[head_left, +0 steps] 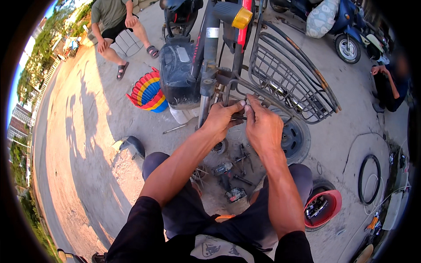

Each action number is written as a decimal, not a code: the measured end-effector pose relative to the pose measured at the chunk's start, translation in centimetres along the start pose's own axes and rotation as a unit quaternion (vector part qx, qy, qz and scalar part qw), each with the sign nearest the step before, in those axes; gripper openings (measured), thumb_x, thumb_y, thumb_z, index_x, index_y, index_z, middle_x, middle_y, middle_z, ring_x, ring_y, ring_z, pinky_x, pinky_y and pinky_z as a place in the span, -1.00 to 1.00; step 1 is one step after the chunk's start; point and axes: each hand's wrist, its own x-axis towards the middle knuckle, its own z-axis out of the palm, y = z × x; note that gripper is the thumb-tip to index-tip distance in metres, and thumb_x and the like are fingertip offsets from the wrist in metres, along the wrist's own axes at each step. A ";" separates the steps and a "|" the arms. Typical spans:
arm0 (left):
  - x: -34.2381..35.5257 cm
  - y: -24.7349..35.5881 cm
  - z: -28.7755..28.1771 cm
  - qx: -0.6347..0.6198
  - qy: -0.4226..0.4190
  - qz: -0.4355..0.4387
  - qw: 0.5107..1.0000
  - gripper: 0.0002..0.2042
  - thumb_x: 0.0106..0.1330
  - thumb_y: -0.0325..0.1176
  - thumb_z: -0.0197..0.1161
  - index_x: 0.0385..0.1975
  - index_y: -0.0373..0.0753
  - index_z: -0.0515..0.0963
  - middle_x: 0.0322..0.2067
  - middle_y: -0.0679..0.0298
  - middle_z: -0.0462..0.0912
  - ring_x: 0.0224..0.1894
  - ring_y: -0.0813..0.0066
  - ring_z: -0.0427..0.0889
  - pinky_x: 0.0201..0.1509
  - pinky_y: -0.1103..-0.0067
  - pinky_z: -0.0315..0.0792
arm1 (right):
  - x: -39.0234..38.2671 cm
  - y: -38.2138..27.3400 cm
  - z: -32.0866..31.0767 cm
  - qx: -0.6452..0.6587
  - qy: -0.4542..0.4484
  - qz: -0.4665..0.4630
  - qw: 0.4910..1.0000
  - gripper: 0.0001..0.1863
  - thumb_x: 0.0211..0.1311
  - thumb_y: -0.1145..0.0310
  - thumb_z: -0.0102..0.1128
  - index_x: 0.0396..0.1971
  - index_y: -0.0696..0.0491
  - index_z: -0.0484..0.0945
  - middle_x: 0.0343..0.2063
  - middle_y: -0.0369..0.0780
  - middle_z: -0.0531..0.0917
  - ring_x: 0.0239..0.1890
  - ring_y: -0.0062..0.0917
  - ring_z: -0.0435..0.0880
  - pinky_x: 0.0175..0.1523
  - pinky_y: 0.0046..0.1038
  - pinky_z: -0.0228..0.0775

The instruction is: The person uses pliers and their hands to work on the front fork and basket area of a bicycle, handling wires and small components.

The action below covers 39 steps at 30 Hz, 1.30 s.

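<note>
Both my hands meet at the front end of a bike with a metal fork tube (205, 107). The fingers of my left hand (221, 119) are pinched together, its thumb pointing toward the other hand. My right hand (264, 125) is closed in a pinch just beside it, thumb and forefinger nearly touching the left fingertips. Whatever lies between the fingertips is too small to make out. Dark thin metal rods pass right behind the fingers. Above and to the right juts a black wire basket (280, 65). Below my hands a cordless power drill (229, 182) lies on the ground.
A wheel (294, 138) lies right of my hands. Loose tools (243, 160) lie between my knees. A red bowl (335, 206) with sockets sits by my right knee, a black tyre (369, 179) farther right. A colourful basket (149, 92) stands left. Two people sit nearby.
</note>
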 end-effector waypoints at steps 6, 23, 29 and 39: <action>-1.9 1.7 1.8 -0.031 0.052 0.011 0.998 -0.69 0.22 -0.20 0.42 -0.20 -0.29 0.60 -0.30 0.23 0.67 -0.21 0.41 0.63 -0.03 0.36 0.48 | 0.0 -0.8 -1.0 0.199 -0.095 0.132 0.966 -0.69 0.29 0.36 0.15 0.00 0.03 0.64 -0.54 -0.01 0.65 -0.50 -0.11 0.66 -0.35 -0.19 0.44; 1.1 -0.5 -0.8 -0.133 -0.113 0.053 0.983 -0.81 0.26 -0.66 0.22 -0.17 -0.30 0.60 -0.22 0.24 0.69 -0.11 0.37 0.64 0.06 0.38 0.51 | 0.0 -0.9 -0.3 0.011 -0.032 0.046 0.998 -0.63 0.29 0.31 0.20 0.09 0.00 0.58 -0.60 -0.01 0.62 -0.50 -0.06 0.64 -0.33 -0.18 0.43; 1.0 -1.6 0.5 0.027 0.024 0.176 0.984 -0.90 0.28 -0.58 0.25 -0.24 -0.37 0.60 -0.31 0.21 0.69 -0.27 0.46 0.66 -0.13 0.50 0.55 | 0.4 -1.6 -0.4 -0.014 -0.057 0.071 0.996 -0.62 0.29 0.27 0.19 0.10 -0.03 0.58 -0.66 0.00 0.59 -0.50 -0.03 0.64 -0.31 -0.15 0.45; -0.5 0.2 1.4 0.010 0.046 0.084 0.995 -0.82 0.32 -0.37 0.32 -0.24 -0.38 0.59 -0.32 0.16 0.69 -0.29 0.40 0.70 -0.16 0.49 0.58 | 0.2 -1.2 -0.6 -0.004 -0.036 0.082 0.996 -0.65 0.31 0.26 0.14 0.06 0.01 0.56 -0.60 -0.01 0.66 -0.49 -0.04 0.68 -0.31 -0.09 0.47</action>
